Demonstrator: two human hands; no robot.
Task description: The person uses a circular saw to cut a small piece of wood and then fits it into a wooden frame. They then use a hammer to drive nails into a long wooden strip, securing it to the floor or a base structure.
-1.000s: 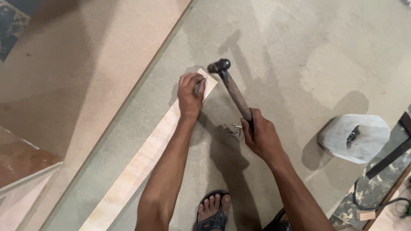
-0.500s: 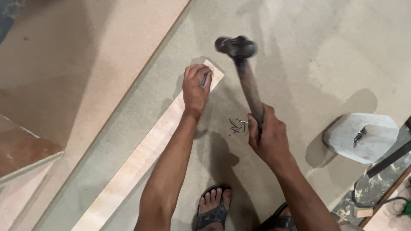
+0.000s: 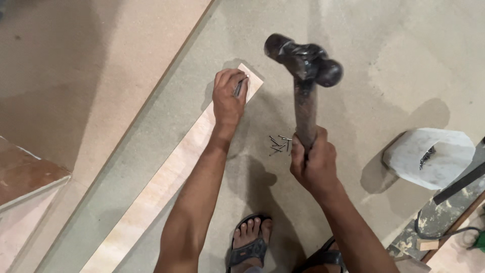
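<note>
Nail (image 3: 238, 87) pinched upright in your left hand (image 3: 228, 96) on the wood strip (image 3: 166, 177); right hand (image 3: 313, 164) clamps the raised hammer (image 3: 303, 58); a skewed blow risks those fingertips.

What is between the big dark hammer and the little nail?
Nothing visible. The dark metal hammer in the right hand is raised; open air separates it from the thin nail pinched by the left hand.

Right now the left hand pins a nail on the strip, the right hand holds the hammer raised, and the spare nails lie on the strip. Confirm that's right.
Not quite. The head view shows the spare nails on the floor beside the strip, not on it. The left hand does pin a nail, and the right hand holds the hammer raised.
</note>
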